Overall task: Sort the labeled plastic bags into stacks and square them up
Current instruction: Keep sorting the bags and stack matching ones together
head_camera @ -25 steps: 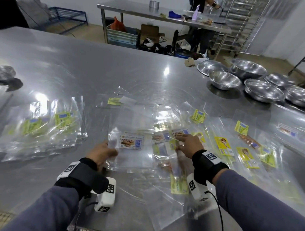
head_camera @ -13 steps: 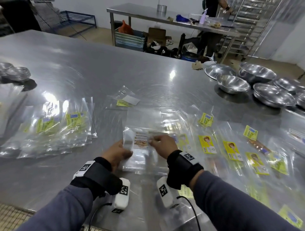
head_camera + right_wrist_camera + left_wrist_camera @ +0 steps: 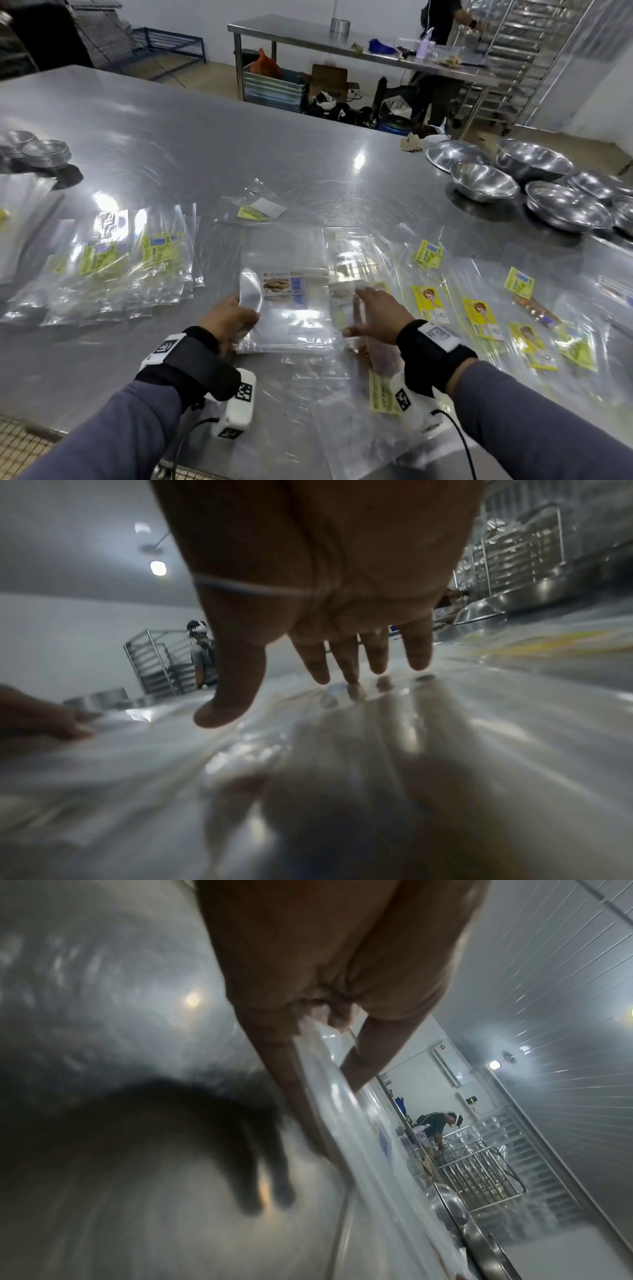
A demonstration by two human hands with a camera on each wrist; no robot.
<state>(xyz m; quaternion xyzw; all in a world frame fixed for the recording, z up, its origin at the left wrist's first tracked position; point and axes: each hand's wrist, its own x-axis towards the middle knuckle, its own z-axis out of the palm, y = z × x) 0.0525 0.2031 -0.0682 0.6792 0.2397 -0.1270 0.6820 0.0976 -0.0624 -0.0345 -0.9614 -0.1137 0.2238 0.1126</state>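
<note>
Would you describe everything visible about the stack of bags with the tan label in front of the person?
The stack of bags is clear, glossy plastic, lying flat on the steel table. Its top bag shows a white-and-tan label with a blue barcode. The left hand grips its left edge, curling the plastic up; the right hand is spread open just beside its right edge.

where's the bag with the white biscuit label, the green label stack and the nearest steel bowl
white-label bag [image 3: 284, 289]: head view, on its label
green-label stack [image 3: 161, 245]: head view, on a top label
steel bowl [image 3: 483, 181]: head view, inside
</note>
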